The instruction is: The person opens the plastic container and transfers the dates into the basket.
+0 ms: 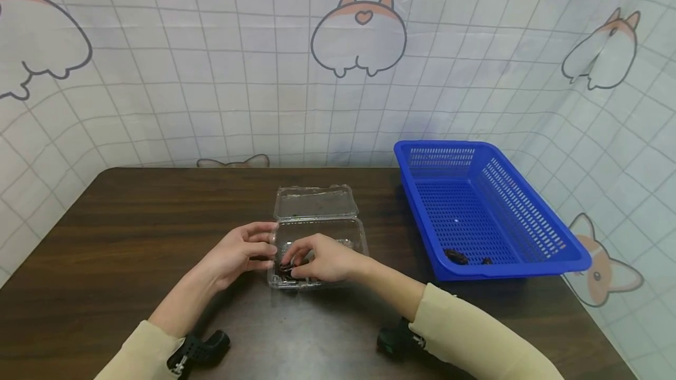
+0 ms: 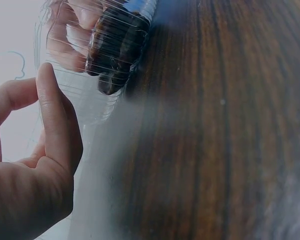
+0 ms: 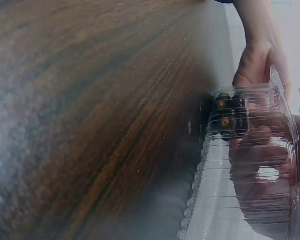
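A clear plastic clamshell box (image 1: 363, 240) sits on the table, its hinged lid (image 1: 317, 203) folded back behind it. Dark brown, glossy oblong pieces (image 3: 227, 120) lie at the left end, seen through its ribbed wall. My right hand (image 1: 328, 260) reaches down inside, thumb and fingers pinching a dark piece (image 1: 287, 267) in the near left corner. My left hand (image 1: 237, 255) rests its extended fingertips against the box's left side. In the left wrist view, the dark pieces (image 2: 120, 40) show beyond the left fingers (image 2: 55, 110).
A blue perforated plastic basket (image 1: 512, 270) stands on the right of the table, with a dark brown piece (image 1: 456, 257) and a smaller one (image 1: 487, 261) near its front wall. A white grid-patterned sheet (image 1: 232, 63) hangs behind the brown wooden table (image 1: 132, 221).
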Action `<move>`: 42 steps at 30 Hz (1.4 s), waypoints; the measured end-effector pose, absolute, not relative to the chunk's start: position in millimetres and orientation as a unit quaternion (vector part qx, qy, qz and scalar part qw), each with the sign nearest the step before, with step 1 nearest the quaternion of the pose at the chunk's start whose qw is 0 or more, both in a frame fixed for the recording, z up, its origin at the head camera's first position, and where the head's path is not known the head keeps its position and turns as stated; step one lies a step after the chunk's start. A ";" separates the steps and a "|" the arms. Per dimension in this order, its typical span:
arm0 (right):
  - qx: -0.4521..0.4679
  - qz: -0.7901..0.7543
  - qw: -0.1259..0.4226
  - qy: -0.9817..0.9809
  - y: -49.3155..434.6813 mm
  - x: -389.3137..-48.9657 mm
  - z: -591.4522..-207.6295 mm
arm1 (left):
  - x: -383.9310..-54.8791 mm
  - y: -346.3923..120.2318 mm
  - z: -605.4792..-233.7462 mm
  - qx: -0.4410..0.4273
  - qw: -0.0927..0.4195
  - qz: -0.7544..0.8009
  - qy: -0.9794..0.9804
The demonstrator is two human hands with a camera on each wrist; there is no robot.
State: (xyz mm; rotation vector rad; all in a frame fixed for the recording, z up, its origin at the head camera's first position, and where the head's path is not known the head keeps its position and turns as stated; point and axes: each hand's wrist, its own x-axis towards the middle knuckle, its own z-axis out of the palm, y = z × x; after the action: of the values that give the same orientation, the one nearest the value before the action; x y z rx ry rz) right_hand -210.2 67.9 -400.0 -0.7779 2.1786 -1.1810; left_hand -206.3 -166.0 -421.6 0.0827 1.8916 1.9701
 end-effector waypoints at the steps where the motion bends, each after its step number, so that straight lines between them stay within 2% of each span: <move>1: -0.289 -0.437 0.265 0.809 67.1 -210.3 -400.3 | -206.1 -166.2 -421.3 0.031 0.203 0.707 0.677; 15: -0.294 -0.405 0.215 0.839 59.1 -212.8 -402.3 | -207.0 -167.4 -422.1 0.036 0.204 0.713 0.670; 42: -0.231 -0.502 0.169 0.816 74.9 -212.1 -389.7 | -205.8 -166.9 -422.2 0.032 0.207 0.707 0.676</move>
State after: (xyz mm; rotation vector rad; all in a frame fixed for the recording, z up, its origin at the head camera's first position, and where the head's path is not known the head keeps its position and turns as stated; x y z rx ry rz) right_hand -212.1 74.9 -389.7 -0.6558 2.3209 -1.4283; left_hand -205.8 -166.9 -422.2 0.0880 1.8816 1.9689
